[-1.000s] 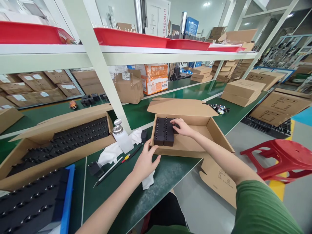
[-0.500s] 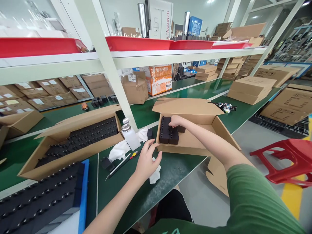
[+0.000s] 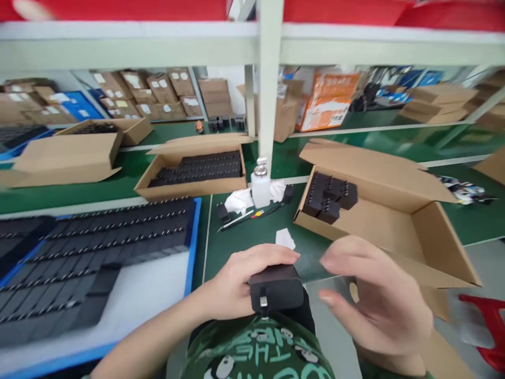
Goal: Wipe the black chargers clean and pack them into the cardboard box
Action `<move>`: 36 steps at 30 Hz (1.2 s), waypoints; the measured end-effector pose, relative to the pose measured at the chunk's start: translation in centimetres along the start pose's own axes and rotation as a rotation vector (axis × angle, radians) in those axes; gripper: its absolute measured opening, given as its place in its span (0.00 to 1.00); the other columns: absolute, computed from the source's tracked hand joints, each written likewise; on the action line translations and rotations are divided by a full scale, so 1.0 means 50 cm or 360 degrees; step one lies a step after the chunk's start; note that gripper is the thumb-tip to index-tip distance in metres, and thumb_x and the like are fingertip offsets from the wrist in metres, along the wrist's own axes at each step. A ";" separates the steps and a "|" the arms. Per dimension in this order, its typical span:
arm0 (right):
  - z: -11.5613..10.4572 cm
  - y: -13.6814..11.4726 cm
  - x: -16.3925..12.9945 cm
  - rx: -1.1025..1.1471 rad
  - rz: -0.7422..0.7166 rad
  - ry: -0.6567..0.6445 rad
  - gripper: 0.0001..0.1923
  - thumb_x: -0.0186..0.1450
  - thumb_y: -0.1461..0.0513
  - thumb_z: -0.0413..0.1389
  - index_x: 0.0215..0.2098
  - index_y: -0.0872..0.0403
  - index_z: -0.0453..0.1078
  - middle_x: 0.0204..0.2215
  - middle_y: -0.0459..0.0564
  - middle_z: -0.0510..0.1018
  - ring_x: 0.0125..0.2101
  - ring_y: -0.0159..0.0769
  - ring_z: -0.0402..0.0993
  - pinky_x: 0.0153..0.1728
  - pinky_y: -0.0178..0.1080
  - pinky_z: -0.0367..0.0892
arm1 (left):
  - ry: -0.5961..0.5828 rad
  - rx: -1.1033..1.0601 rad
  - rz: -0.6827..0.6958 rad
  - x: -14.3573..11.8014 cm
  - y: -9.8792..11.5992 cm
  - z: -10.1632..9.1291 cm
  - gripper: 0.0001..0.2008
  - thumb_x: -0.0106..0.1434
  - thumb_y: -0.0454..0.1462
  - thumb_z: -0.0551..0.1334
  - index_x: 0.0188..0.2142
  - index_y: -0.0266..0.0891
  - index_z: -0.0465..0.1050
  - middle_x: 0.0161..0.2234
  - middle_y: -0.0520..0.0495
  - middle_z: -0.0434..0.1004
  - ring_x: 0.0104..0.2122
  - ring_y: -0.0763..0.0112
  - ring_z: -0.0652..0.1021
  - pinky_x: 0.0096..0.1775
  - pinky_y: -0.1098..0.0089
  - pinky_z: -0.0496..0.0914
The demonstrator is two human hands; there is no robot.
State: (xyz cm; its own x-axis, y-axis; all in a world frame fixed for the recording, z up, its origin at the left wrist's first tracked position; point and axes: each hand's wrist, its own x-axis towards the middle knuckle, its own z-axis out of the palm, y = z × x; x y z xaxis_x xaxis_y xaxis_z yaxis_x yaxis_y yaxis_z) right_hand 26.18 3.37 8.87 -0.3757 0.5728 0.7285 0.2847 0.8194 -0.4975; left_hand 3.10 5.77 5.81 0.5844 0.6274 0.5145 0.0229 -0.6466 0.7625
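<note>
My left hand (image 3: 240, 281) is closed round a black block with a metal prong (image 3: 278, 289), held close in front of my shirt. To the right of it, my right hand (image 3: 379, 295) is apart from the block, with thumb and fingers spread and nothing between them; it is slightly blurred. Several similar black blocks (image 3: 325, 197) stand grouped at the left end of an open cardboard box (image 3: 394, 226) beyond my right hand. On my left, a blue-rimmed tray (image 3: 193, 247) holds rows of the same blocks, and its white bottom shows at the near right.
A white pump bottle (image 3: 261, 187) stands by the shelf post (image 3: 270, 79), with white tissue (image 3: 239, 201) and a thin pen-like tool (image 3: 252, 218) near it. Another cardboard box (image 3: 189, 189) holds rows of black blocks. A red stool (image 3: 483, 321) is at the lower right.
My right hand has left the blocks in the cardboard box and drawn back toward my body. My left hand now holds a black block. The view has turned left and downward.
</note>
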 end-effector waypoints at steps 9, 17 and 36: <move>0.096 0.049 0.036 0.0464 -0.0411 -0.0359 0.12 0.71 0.62 0.54 0.51 0.56 0.67 0.42 0.57 0.77 0.43 0.36 0.76 0.44 0.39 0.77 | 0.0108 -0.0089 -0.0226 -0.081 0.042 -0.036 0.23 0.61 0.37 0.67 0.56 0.45 0.69 0.50 0.43 0.78 0.49 0.62 0.79 0.51 0.69 0.74; 0.093 0.044 0.061 0.0328 -0.0567 -0.0584 0.10 0.72 0.64 0.50 0.50 0.57 0.67 0.36 0.56 0.77 0.42 0.37 0.75 0.43 0.37 0.75 | 0.0102 0.0019 -0.0335 -0.097 0.055 -0.046 0.23 0.60 0.34 0.67 0.54 0.45 0.68 0.48 0.45 0.79 0.47 0.64 0.80 0.48 0.71 0.75; 0.110 0.087 0.031 0.0536 -0.0075 -0.0524 0.05 0.71 0.62 0.54 0.46 0.53 0.65 0.38 0.52 0.77 0.39 0.34 0.75 0.40 0.37 0.75 | 0.0406 -0.0442 -0.0814 -0.153 0.019 -0.009 0.24 0.51 0.41 0.76 0.44 0.41 0.70 0.41 0.45 0.82 0.36 0.65 0.82 0.37 0.71 0.76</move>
State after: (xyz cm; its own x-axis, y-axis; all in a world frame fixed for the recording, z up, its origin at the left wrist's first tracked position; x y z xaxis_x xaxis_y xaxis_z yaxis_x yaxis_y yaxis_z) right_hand 21.98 7.91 5.25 -0.6564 0.4663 0.5931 -0.0207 0.7747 -0.6319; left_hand -1.69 0.55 2.77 0.3430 0.9330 0.1094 0.0167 -0.1225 0.9923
